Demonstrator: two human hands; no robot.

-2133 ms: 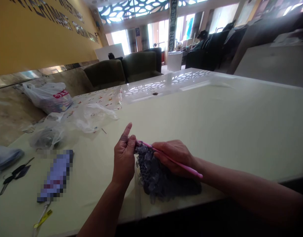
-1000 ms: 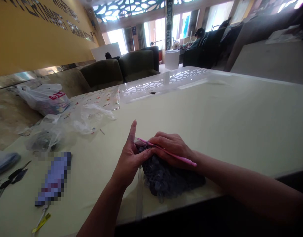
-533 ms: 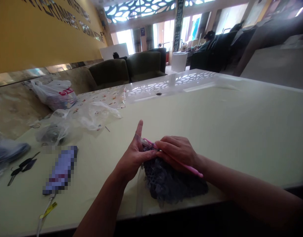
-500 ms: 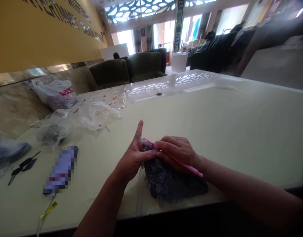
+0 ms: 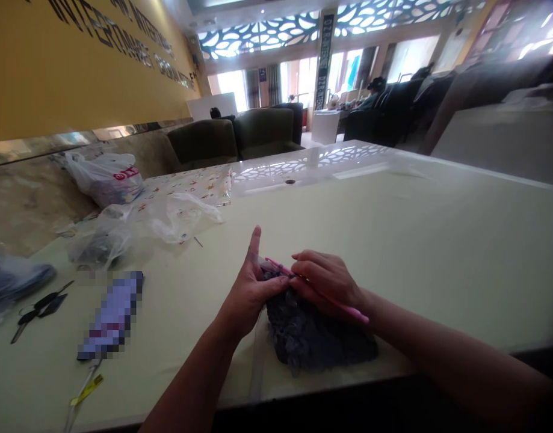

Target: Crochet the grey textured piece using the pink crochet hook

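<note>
The left hand (image 5: 247, 297) is held near the lower centre of the frame, its forearm slanted up from the bottom edge; the index finger is raised towards the top of the frame, and the thumb is stretched to the right. The right hand (image 5: 328, 279) is placed just to the right, its forearm brought in from the lower right corner, its back turned up and its fingers curled inward.

A slender, glossy pink crochet hook (image 5: 356, 314) is grasped in the right hand, slanted beneath the palm: its thicker end is seen at the wrist, lower right, and its tip is pointed to the upper left, over the left hand's thumb. A dark grey-blue, ruffled crocheted piece (image 5: 312, 346) is pinched at its upper left edge by the left hand, the thumb being laid over it; how the hidden fingers are set cannot be told. Most of the piece is spread below both hands, at the lower centre, on the pale, smooth tabletop (image 5: 416, 240) near its front edge. Its upper part is covered by the right hand. The hook's tip is seen at the piece's upper edge, between the two hands.
</note>
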